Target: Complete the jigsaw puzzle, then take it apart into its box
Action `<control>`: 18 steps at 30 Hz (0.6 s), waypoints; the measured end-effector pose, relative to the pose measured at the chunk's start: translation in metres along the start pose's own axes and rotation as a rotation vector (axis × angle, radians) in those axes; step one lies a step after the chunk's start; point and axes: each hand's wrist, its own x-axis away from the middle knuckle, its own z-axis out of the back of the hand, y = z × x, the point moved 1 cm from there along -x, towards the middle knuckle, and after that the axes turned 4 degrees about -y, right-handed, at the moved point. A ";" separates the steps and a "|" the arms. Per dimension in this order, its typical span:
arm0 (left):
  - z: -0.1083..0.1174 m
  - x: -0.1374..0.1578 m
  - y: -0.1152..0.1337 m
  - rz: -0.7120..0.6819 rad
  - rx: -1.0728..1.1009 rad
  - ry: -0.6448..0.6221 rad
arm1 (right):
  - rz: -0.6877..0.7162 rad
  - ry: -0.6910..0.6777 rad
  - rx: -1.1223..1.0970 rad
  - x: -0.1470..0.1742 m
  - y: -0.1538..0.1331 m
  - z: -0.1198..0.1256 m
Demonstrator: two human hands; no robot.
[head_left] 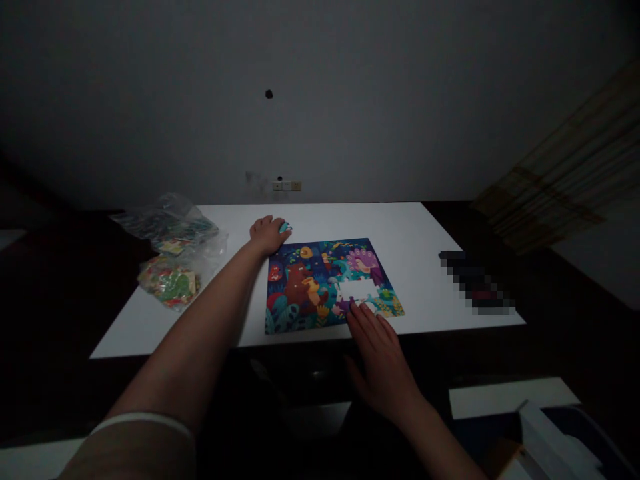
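A colourful jigsaw puzzle (305,287) with bears, a peacock and plants lies flat on the white table. A white gap shows in its lower right part, where the table surface is seen through. My left hand (267,233) is just beyond the puzzle's far left corner, with its fingers curled round a small teal puzzle piece (285,227). Part of that piece is hidden by the hand. At the puzzle's near edge, below the gap, my right hand (380,350) rests its stretched fingertips on the pieces and holds nothing that I can see.
Clear plastic bags (173,223) with colourful contents lie at the table's left side, one bag (175,283) nearer me. A pixelated dark object (475,283) is at the right edge of the white table (410,227). Behind stands a grey wall with sockets (287,186).
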 end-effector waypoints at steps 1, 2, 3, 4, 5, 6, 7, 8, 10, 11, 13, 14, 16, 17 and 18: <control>-0.001 -0.004 0.003 -0.003 0.022 -0.003 | 0.001 0.000 -0.011 0.000 0.000 0.000; -0.002 -0.008 0.005 -0.003 0.042 -0.004 | 0.003 0.006 -0.024 0.000 0.000 -0.001; -0.001 -0.013 0.006 0.002 0.060 -0.007 | 0.004 0.015 -0.040 0.001 0.001 -0.001; 0.000 -0.017 0.006 0.007 0.076 -0.010 | 0.006 0.031 -0.058 0.001 0.001 -0.002; 0.001 -0.021 0.006 0.015 0.091 -0.012 | 0.009 0.055 -0.079 0.002 0.001 -0.003; 0.002 -0.025 0.005 0.023 0.100 -0.013 | 0.014 0.086 -0.105 0.004 0.002 -0.003; 0.003 -0.028 0.004 0.027 0.108 -0.010 | 0.017 0.123 -0.134 0.005 0.002 -0.003; 0.004 -0.029 0.003 0.026 0.118 -0.004 | 0.023 0.169 -0.162 0.007 0.002 -0.002; 0.005 -0.030 0.002 -0.014 0.150 0.014 | 0.037 0.267 -0.209 0.010 0.004 0.001; 0.005 -0.028 0.002 -0.046 0.166 0.022 | 0.044 0.314 -0.224 0.011 0.006 0.004; 0.004 -0.025 0.003 -0.116 0.188 0.030 | 0.052 0.406 -0.239 0.014 0.011 0.013; 0.002 -0.023 0.003 -0.147 0.193 0.029 | 0.051 0.450 -0.240 0.015 0.014 0.017; 0.000 -0.020 0.003 -0.200 0.191 0.034 | 0.043 0.526 -0.233 0.017 0.021 0.027; 0.000 -0.019 0.003 -0.226 0.183 0.039 | 0.041 0.553 -0.227 0.018 0.025 0.032; 0.000 -0.019 0.003 -0.254 0.168 0.044 | 0.046 0.574 -0.222 0.019 0.028 0.036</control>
